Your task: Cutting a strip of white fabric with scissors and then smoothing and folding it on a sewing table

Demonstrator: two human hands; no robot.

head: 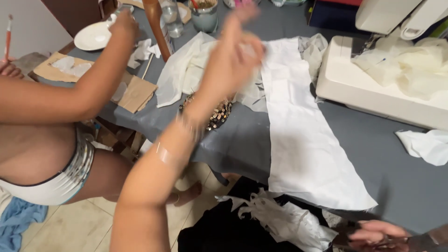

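Grey cloth covers the worktop [233, 144], which stands on a pale tiled floor [74, 228], and a long strip of white cloth [303, 140] runs down its middle and hangs a little over the near edge. The person's left hand [233, 51] is raised above the far end of that strip, beside a heap of thin cream fabric [182, 70]. It is blurred, the fingers up and loosely spread, and I cannot tell whether its grip has hold of anything. Just under the wrist a beaded, studded piece [217, 114] lies on the grey cover. The right hand [378, 235] is low at the near edge, well apart from the left, fingers curled beside something dark that runs out of view, so its grip cannot be told either. Between the two, black cloth [219, 228] with a tangle of white scraps [280, 219] sits below the worktop edge. To the right stands a white sewing machine [368, 79] with cream fabric piled on its bed, and nearer lies a crumpled white rag [427, 144]. On the left another person sits, an arm [93, 88] stretched towards a white plate [93, 35], with cardboard pieces [135, 93] beneath it.
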